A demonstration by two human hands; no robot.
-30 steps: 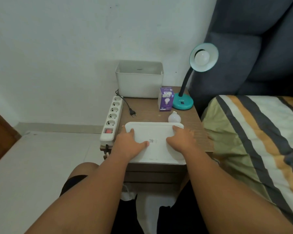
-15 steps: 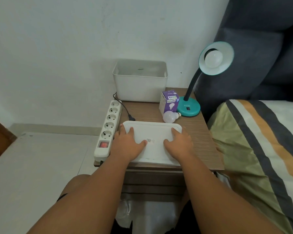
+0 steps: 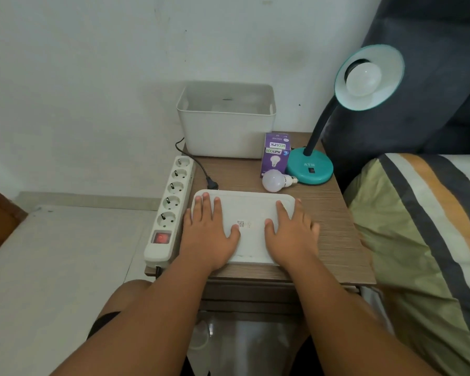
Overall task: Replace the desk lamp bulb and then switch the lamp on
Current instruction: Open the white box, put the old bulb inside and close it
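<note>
My left hand (image 3: 210, 234) and my right hand (image 3: 289, 234) lie flat on the white lid (image 3: 251, 210) at the front edge of the small table (image 3: 334, 237). My fingers are spread out and I am not holding anything.

The teal lamp (image 3: 310, 166) stands at the back right corner of the table. Its shade points toward me, and the old bulb (image 3: 362, 77) sits inside it. It does not look lit. The new bulb (image 3: 274, 181) lies on its side just behind the lid, between the purple bulb box (image 3: 276, 153) and the lamp's round foot, close to both. The lamp's plug (image 3: 212, 183) lies loose on the table near the left edge, beside the power strip (image 3: 171, 207). It is not in a socket. The strip's red switch glows. A white bin (image 3: 225, 131) sits at the back edge.

I think nothing is done yet. The first job is to take out the old bulb. To do that well, I should hold the shade with one hand so the bendy neck does not wobble. Then I turn the bulb gently with my other hand, not squeezing hard. It is good that the plug is out, so it is safe. I must not bump the new bulb, because it could roll off.
</note>
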